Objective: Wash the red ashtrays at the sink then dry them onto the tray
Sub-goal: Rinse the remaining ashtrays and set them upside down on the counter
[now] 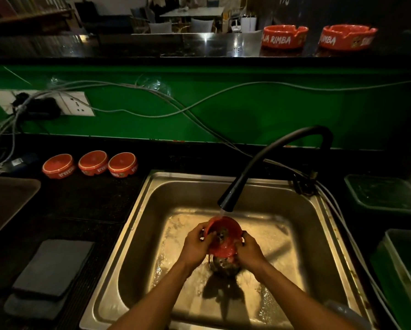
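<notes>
Dim, warm light pools in sink (137,225) (glare on wet steel); edges dark, bowed by wide-angle lens

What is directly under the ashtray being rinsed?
Below the held ashtray sits the sink's metal drain strainer, in wet basin. The ashtray and both hands cover its upper part.

Wall socket (77,103) on green wall (247,110); cables (152,115) draped.

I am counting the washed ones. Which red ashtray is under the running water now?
The ashtray held over the sink by both hands, left hand and right hand; the other five sit dry on counters.
</notes>
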